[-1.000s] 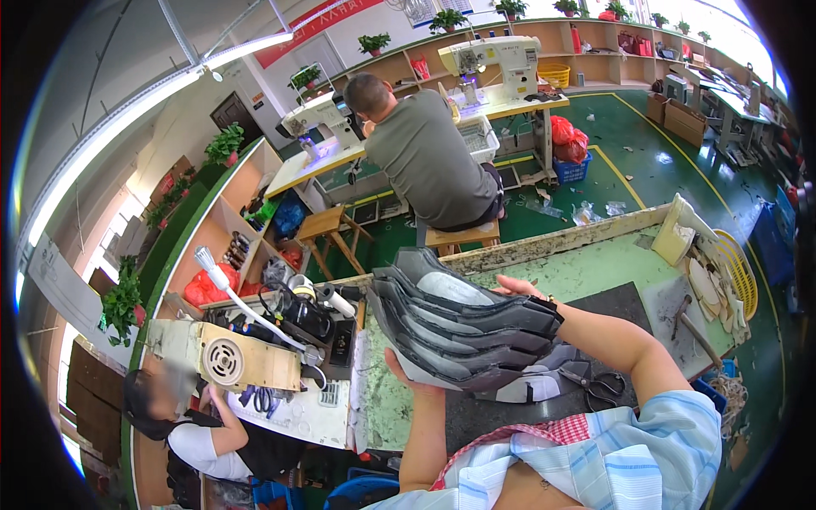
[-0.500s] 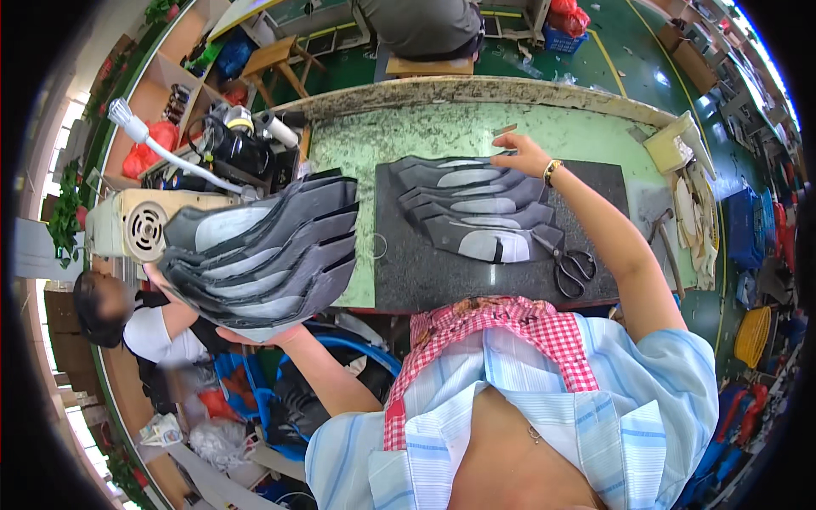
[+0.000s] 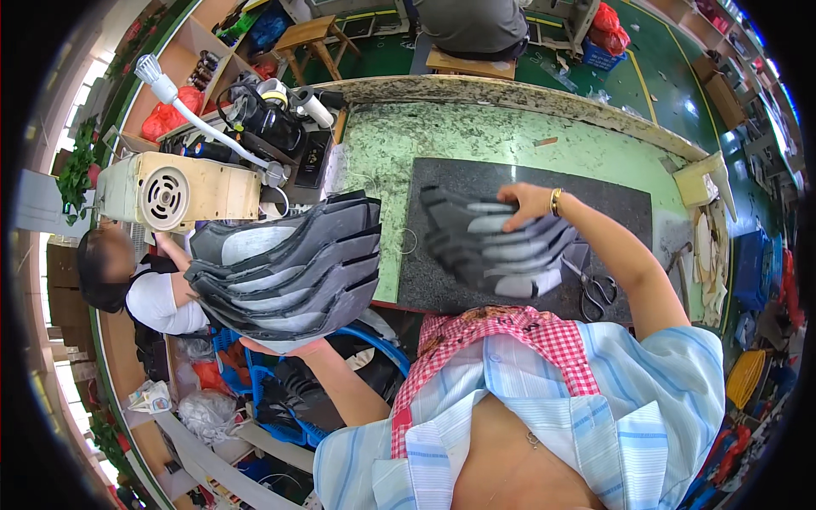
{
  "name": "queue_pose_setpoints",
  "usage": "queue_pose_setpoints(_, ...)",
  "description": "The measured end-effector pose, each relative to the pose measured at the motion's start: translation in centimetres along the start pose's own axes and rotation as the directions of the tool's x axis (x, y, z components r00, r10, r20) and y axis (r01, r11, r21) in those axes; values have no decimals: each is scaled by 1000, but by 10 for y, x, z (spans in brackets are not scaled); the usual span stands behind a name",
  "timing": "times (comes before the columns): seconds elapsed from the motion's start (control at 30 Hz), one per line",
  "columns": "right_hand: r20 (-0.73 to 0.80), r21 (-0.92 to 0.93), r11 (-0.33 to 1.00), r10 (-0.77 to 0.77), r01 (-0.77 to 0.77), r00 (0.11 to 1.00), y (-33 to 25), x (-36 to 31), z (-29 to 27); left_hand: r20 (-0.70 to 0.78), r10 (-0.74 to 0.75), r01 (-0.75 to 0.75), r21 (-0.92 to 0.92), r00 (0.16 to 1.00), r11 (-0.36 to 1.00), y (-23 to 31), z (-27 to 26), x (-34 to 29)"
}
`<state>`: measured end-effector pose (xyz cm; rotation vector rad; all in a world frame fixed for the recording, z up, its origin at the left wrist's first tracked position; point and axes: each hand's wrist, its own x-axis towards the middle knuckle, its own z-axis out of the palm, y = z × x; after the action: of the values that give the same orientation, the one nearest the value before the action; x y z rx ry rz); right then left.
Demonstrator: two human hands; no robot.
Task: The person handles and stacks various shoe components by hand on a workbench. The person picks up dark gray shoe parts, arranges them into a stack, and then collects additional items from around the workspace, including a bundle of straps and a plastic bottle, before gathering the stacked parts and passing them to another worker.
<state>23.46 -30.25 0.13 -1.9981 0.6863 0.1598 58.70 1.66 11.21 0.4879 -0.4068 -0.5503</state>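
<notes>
Holding grey cut-piece stacks (image 3: pixel 289 272), left hand (image 3: pixel 285 347) under, right hand (image 3: pixel 529 204) atop.

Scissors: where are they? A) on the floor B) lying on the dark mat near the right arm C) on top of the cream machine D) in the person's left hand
B: the scissors lie flat on the dark mat, just beside the right forearm, while the right hand rests on a stack of grey pieces and the left hand holds another stack.
</notes>
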Motion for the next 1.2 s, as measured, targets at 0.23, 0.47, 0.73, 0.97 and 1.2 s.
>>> queue_pose_setpoints(0.23,-42,-61,998,-3,0,999,9,1,4,-173,-174,172,-29,969,985,-94,19,35)
queue_pose_setpoints(0.47,-327,-189,981,-101,39,940,-2,-28,23,-7,-351,347,-148,936,926,-250,49,92)
queue_pose_setpoints(0.73,-546,-221,975,-96,-32,832,-21,-88,25,-336,-689,729,-12,642,684,-327,-84,100)
queue_pose_setpoints(0.97,-689,178,932,348,-316,636,30,-186,60,252,-230,-293,942,940,-166,-220,-69,84)
queue_pose_setpoints(1.2,-526,-43,831,453,-554,720,18,-237,109,678,-701,-834,504,222,224,-174,-40,43)
